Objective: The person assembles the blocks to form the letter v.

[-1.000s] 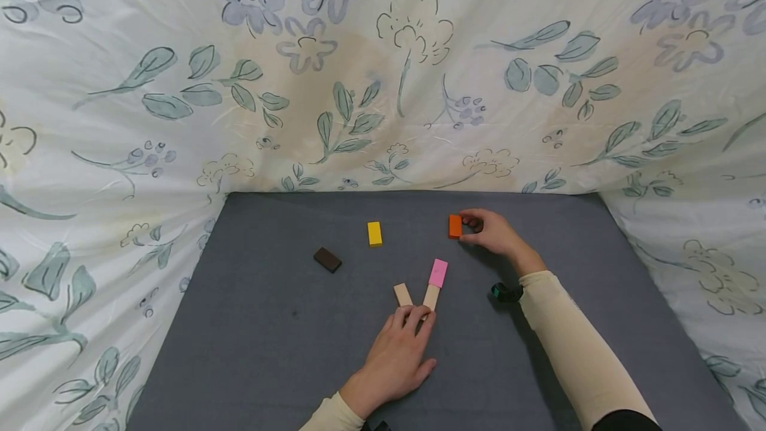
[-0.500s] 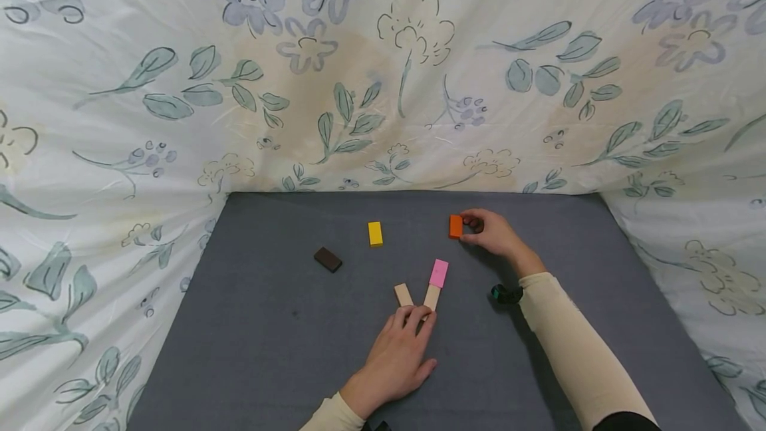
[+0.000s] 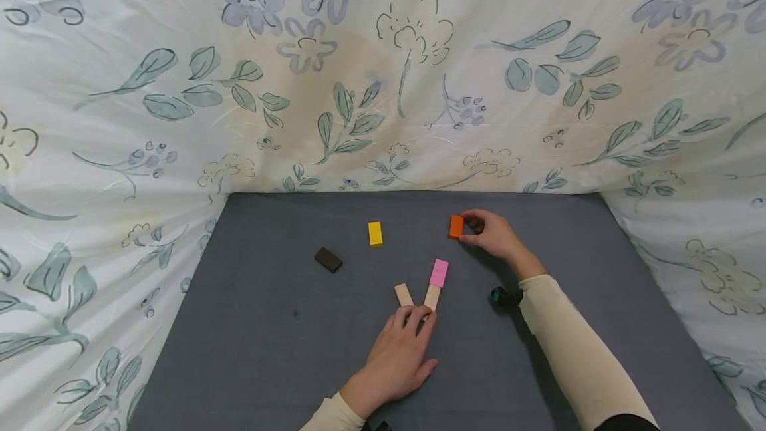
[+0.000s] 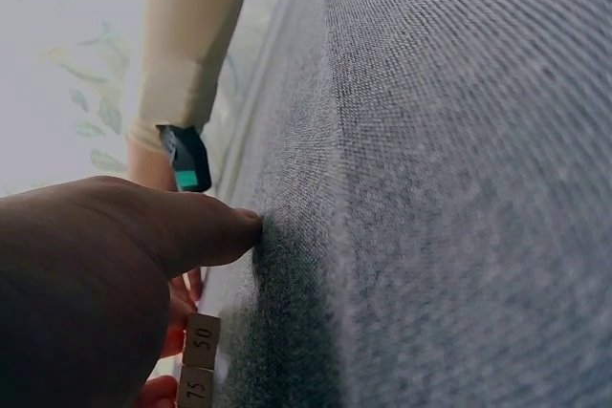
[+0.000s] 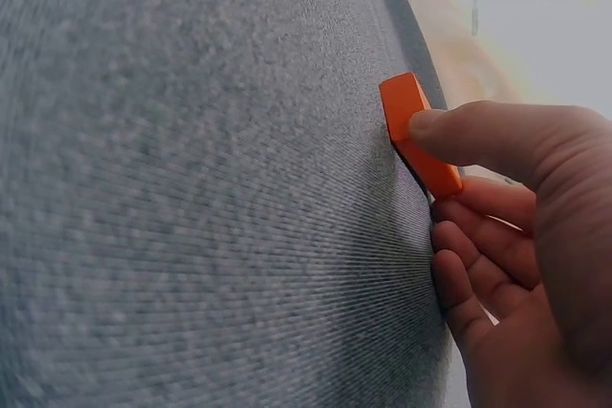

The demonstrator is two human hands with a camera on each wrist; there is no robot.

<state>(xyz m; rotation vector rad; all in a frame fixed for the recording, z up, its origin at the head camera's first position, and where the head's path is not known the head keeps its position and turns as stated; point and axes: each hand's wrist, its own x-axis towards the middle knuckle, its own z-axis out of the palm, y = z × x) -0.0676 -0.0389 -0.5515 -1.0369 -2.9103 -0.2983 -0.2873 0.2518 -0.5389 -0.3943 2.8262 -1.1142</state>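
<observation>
See smooth, rectangular orange block [image 3: 456, 227], beyond pink block [image 3: 439, 273] on woven cloth [image 3: 257, 351]; pinched in fingers of right hand [image 3: 495, 234]. Note left hand [image 3: 396, 358] palm down, fingers loose, resting on wooden blocks [image 3: 403, 294].

orange block [image 3: 456, 227], pink block [image 3: 439, 273], yellow block [image 3: 375, 235], dark brown block [image 3: 328, 259], wooden blocks [image 3: 403, 294] seen in pale tan, tabletop [image 3: 251, 338] covered in grey, white cloth [image 3: 383, 72] printed with lilac flowers [image 3: 263, 2] and green leaves [image 3: 167, 106], cream sleeves [image 3: 580, 344]
</observation>
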